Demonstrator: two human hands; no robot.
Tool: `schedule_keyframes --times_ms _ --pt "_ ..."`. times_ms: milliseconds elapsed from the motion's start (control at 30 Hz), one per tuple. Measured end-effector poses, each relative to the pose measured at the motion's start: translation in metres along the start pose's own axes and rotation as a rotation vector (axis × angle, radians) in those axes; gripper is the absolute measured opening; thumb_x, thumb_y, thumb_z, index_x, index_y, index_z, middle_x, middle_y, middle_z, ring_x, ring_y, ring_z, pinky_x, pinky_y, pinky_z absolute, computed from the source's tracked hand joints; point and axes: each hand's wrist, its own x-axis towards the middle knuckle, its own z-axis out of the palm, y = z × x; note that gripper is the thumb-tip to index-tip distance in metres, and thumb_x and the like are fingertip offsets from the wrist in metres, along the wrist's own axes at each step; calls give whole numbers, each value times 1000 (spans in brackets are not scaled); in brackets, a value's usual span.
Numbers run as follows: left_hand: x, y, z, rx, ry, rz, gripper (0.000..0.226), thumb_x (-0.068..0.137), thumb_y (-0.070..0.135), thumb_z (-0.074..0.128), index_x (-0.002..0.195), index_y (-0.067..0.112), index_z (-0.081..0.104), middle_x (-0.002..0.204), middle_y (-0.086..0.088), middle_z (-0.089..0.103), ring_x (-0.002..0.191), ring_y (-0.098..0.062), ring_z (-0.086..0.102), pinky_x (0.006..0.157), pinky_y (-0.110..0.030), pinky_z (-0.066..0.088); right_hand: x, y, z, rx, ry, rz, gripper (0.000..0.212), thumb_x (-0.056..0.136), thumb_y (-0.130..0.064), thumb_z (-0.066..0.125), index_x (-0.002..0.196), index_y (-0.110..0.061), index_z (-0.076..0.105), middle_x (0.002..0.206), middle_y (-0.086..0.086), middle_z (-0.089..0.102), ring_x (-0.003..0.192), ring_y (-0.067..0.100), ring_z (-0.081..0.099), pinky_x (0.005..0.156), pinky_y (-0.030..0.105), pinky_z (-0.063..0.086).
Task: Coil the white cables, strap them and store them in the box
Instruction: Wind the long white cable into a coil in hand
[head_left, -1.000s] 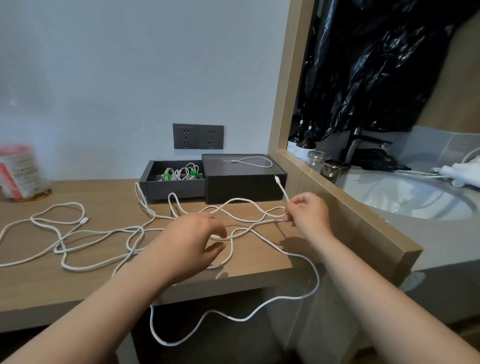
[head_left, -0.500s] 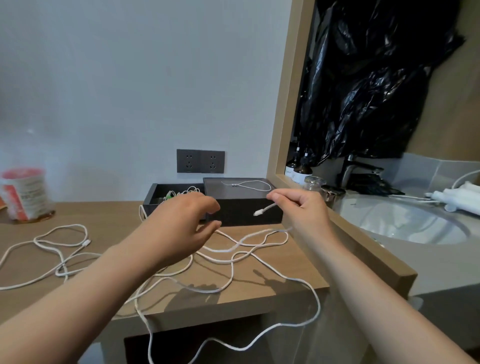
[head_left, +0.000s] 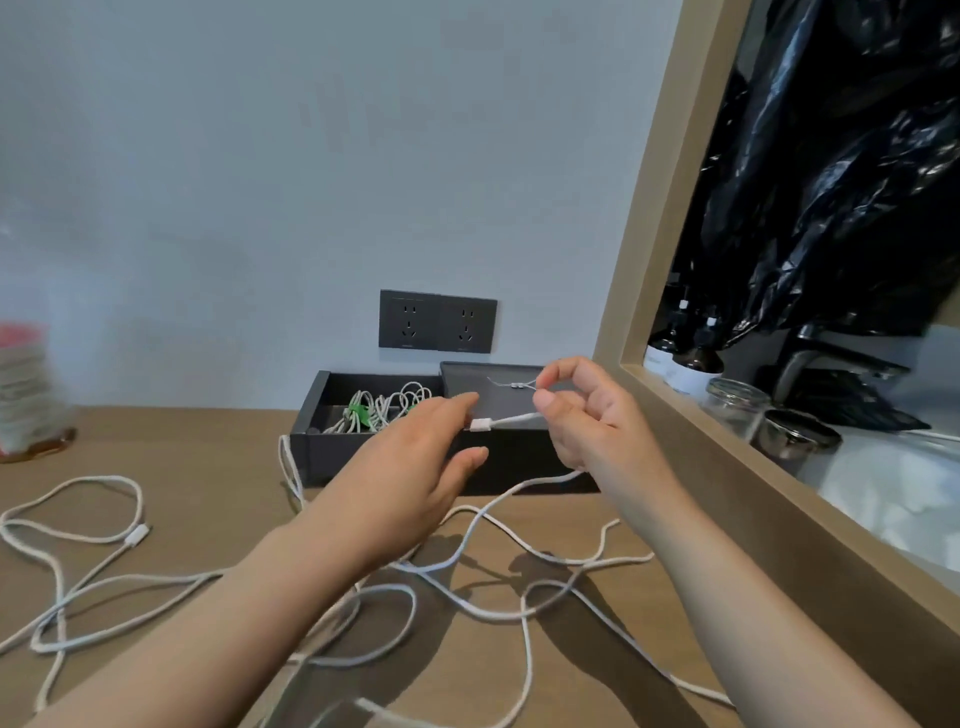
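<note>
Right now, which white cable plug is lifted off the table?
The plug that the right hand holds up by its cable, before the box lid, beside the left hand. The other plug lies on the table at far left, untouched.

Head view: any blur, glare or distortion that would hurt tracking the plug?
Head view: plug, cable and the right hand pinching it read sharp, as does the left hand; the canister at the left edge is smeared; the wide angle tilts the frame; glossy highlights on the bag; soft shadows on the table.
</note>
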Motion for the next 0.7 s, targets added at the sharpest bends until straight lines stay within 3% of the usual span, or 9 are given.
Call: schedule_keyframes --times_ms 67,133,200,267,367,500,600,700 --pt "9 -12 3 -61 12 1 43 98 35 46 140 26 44 126 9 55 112 -5 52 93 -19 39 16 6 5 -20 -51 8 3 100 -13 50 102 -14 52 49 -8 33 42 6 26 44 20 24" --pt "19 -23 5 -120 20 -8 24 98 33 49 117 27 63 97 15 63 88 2 56 74 -11 41 31 12 11 -24 -90 11 4 100 -15 51 104 -15 53 52 -3 35 43 7 28 45 23 26" --pt "27 -38 6 -211 43 -51 16 96 31 53 93 29 69 73 14 62 72 1 56 62 -9 39 43 17 17 -17 -91 15 6 99 -17 52 104 -15 54 56 1 37 44 8 33 45 21 31" --pt "37 -53 7 -345 122 -127 16 93 29 59 80 31 69 67 11 64 65 -2 57 62 -12 42 55 24 20 106 -40 42 11 98 -17 54 106 -12 58 60 2 43 49 10 41 49 18 39" --pt "57 -65 9 -602 306 -255 17 92 20 61 77 20 70 63 5 66 59 -8 58 69 -32 51 74 35 18 470 -21 158 26 92 -20 58 115 -8 62 72 1 61 69 16 62 68 22 55" --pt "86 -67 13 -798 507 -328 18 94 18 58 79 20 69 61 7 64 58 -9 57 66 -31 50 92 54 21 378 -191 265 26 93 -23 56 111 -7 67 90 9 72 94 22 70 86 31 58" --pt "99 -72 20 -843 603 -346 18 95 18 58 81 19 69 63 8 66 60 -8 60 68 -31 52 105 65 23 405 -132 258 20 96 -17 53 101 -6 69 79 7 68 82 20 72 76 29 60" --pt "106 -76 30 -839 543 -339 17 94 15 59 81 16 69 63 4 67 60 -9 62 71 -32 54 126 70 19 400 148 102 20 98 -17 52 95 -11 71 63 -2 54 49 7 53 47 17 47"
